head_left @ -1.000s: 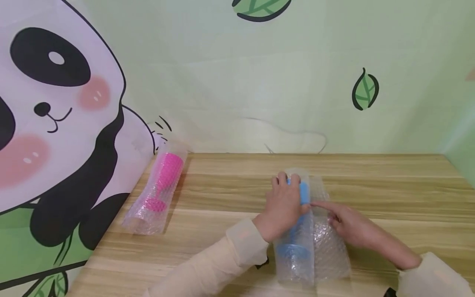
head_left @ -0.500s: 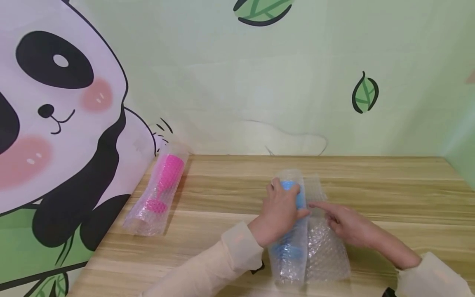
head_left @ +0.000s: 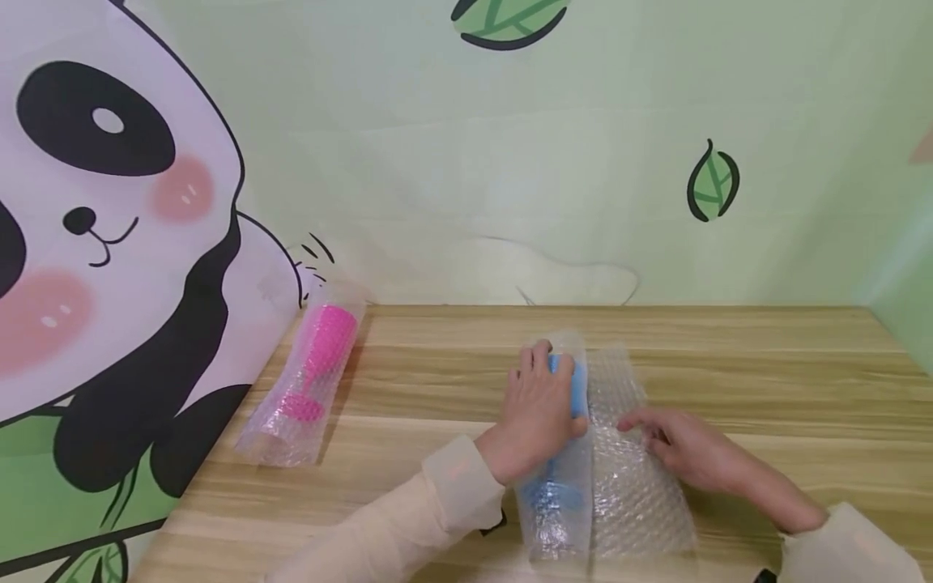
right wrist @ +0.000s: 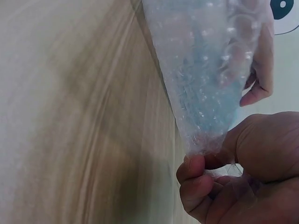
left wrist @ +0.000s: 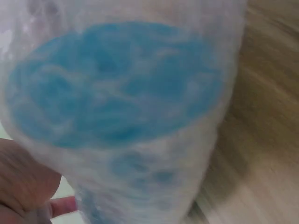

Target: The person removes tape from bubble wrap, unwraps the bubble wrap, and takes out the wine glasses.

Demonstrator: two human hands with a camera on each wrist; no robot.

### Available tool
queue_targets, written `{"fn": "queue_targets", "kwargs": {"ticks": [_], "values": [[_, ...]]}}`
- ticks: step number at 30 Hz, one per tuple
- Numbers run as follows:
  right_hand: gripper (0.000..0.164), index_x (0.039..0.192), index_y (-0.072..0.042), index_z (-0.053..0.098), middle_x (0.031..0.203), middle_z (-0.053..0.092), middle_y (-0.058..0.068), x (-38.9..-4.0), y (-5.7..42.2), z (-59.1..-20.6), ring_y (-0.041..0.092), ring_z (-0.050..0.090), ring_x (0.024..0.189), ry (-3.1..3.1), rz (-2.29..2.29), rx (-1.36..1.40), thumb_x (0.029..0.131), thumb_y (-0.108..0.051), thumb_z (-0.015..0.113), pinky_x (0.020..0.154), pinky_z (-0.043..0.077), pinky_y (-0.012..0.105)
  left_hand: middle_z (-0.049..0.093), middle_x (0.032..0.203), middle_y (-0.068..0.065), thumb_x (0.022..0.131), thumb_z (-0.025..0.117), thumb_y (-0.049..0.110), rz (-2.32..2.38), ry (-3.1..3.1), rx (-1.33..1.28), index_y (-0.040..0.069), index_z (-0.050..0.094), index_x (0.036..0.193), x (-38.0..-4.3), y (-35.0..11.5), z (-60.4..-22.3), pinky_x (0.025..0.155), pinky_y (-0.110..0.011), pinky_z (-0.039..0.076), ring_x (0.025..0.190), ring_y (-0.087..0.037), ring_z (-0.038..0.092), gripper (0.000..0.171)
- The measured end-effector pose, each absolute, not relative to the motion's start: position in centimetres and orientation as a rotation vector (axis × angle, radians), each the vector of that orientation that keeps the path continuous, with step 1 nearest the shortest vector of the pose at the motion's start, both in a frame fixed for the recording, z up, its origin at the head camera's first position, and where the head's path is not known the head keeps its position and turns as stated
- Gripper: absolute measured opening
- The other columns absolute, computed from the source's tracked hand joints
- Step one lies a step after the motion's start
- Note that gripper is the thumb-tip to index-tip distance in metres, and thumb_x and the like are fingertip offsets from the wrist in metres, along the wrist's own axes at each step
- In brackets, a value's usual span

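Note:
A blue goblet [head_left: 579, 390] lies in a layer of bubble wrap right of the table's middle; its round base [left wrist: 117, 88] shows through the film in the left wrist view. My left hand [head_left: 535, 413] grips the wrapped goblet from above, fingers over the far end and thumb along its right side. The loose part of the bubble wrap [head_left: 630, 486] spreads out to the right. At that sheet's right edge, my right hand [head_left: 681, 449] pinches the film between thumb and fingers, plain in the right wrist view.
To the left lies a pink goblet [head_left: 328, 340] in its own bubble wrap. The wooden table [head_left: 437, 356] ends at a green backdrop with a printed panda [head_left: 204, 316]. A small dark item [head_left: 494, 522] shows beside the left sleeve.
My left hand and the wrapped blue goblet have moved left, and more of the loose bubble wrap lies exposed. My right hand's index finger has drawn back slightly to the right and bent.

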State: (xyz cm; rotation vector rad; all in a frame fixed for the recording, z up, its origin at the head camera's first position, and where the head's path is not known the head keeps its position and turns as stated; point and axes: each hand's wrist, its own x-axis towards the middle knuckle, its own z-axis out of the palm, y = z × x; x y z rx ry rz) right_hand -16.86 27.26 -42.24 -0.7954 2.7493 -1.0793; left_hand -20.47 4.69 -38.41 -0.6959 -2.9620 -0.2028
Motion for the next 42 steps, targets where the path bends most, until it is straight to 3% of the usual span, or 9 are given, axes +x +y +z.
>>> {"fn": "queue_targets", "kwargs": {"ticks": [3, 6, 8, 14, 18, 25, 30, 36, 42], "values": [[0.031, 0.117, 0.002, 0.071, 0.098, 0.066, 0.001, -16.9, 27.3, -42.1, 0.005, 0.049, 0.078, 2.746, -1.087, -0.759, 0.091, 0.013, 0.059, 0.065, 0.045, 0.025, 0.043, 0.142, -0.013, 0.091, 0.079, 0.038, -0.195, -2.936, -0.741, 0.023, 0.063, 0.127, -20.3, 4.4, -38.4, 0.073, -0.035, 0.045, 0.119, -0.031, 0.042, 0.042], [0.031, 0.117, 0.003, 0.070, 0.094, 0.064, 0.000, -16.9, 27.4, -41.9, 0.006, 0.047, 0.075, 2.736, -1.099, -0.706, 0.091, 0.014, 0.058, 0.063, 0.045, 0.025, 0.046, 0.137, -0.013, 0.094, 0.075, 0.037, -0.145, -2.896, -0.785, 0.031, 0.069, 0.126, -20.0, 4.0, -38.6, 0.071, -0.037, 0.047, 0.113, -0.033, 0.044, 0.033], [0.031, 0.118, 0.003, 0.070, 0.095, 0.065, 0.002, -16.9, 27.4, -41.8, 0.007, 0.048, 0.075, 2.743, -1.095, -0.685, 0.091, 0.014, 0.058, 0.063, 0.045, 0.025, 0.046, 0.135, -0.014, 0.097, 0.071, 0.039, -0.127, -2.882, -0.803, 0.030, 0.071, 0.123, -19.8, 3.7, -38.8, 0.073, -0.038, 0.047, 0.113, -0.034, 0.044, 0.027], [0.032, 0.118, 0.004, 0.070, 0.110, 0.071, 0.013, -17.2, 27.5, -41.7, 0.012, 0.054, 0.083, 2.759, -1.075, -0.691, 0.090, 0.014, 0.059, 0.068, 0.049, 0.027, 0.040, 0.144, -0.018, 0.090, 0.076, 0.051, -0.268, -2.933, -0.783, 0.025, 0.066, 0.126, -19.8, 2.8, -39.2, 0.082, -0.039, 0.048, 0.118, -0.035, 0.043, 0.046], [0.031, 0.117, 0.004, 0.070, 0.103, 0.069, 0.008, -17.2, 27.4, -41.7, 0.008, 0.051, 0.076, 2.746, -1.099, -0.676, 0.090, 0.015, 0.058, 0.064, 0.048, 0.026, 0.037, 0.144, -0.021, 0.088, 0.083, 0.042, -0.351, -2.967, -0.733, 0.022, 0.061, 0.128, -19.8, 2.4, -39.1, 0.086, -0.041, 0.050, 0.118, -0.036, 0.043, 0.050], [0.031, 0.119, 0.007, 0.068, 0.100, 0.067, 0.007, -17.2, 27.5, -41.7, 0.006, 0.045, 0.069, 2.724, -1.127, -0.636, 0.091, 0.015, 0.057, 0.059, 0.046, 0.025, 0.036, 0.135, -0.021, 0.087, 0.083, 0.031, -0.439, -3.042, -0.608, 0.015, 0.052, 0.131, -19.8, 1.7, -38.9, 0.068, -0.035, 0.048, 0.110, -0.034, 0.044, 0.056], [0.031, 0.118, 0.005, 0.069, 0.094, 0.064, 0.003, -17.2, 27.4, -41.7, 0.007, 0.045, 0.068, 2.750, -1.117, -0.611, 0.091, 0.014, 0.057, 0.058, 0.045, 0.025, 0.033, 0.142, -0.023, 0.090, 0.078, 0.036, -0.348, -3.026, -0.615, 0.016, 0.049, 0.136, -19.5, 1.3, -39.3, 0.077, -0.043, 0.043, 0.116, -0.037, 0.043, 0.058], [0.028, 0.115, 0.003, 0.070, 0.096, 0.066, 0.004, -17.4, 27.5, -41.8, 0.009, 0.048, 0.074, 2.798, -1.083, -0.624, 0.091, 0.013, 0.059, 0.062, 0.046, 0.026, 0.030, 0.149, -0.026, 0.087, 0.083, 0.039, -0.393, -3.018, -0.636, 0.017, 0.048, 0.139, -19.5, 1.0, -39.5, 0.084, -0.048, 0.051, 0.127, -0.042, 0.043, 0.067], [0.028, 0.115, 0.003, 0.070, 0.103, 0.068, 0.010, -17.4, 27.8, -41.9, 0.012, 0.051, 0.079, 2.800, -1.090, -0.615, 0.091, 0.014, 0.059, 0.064, 0.047, 0.026, 0.033, 0.145, -0.025, 0.083, 0.089, 0.030, -0.544, -3.024, -0.652, 0.014, 0.049, 0.134, -19.7, 0.8, -39.1, 0.076, -0.040, 0.055, 0.119, -0.039, 0.046, 0.066]]}}
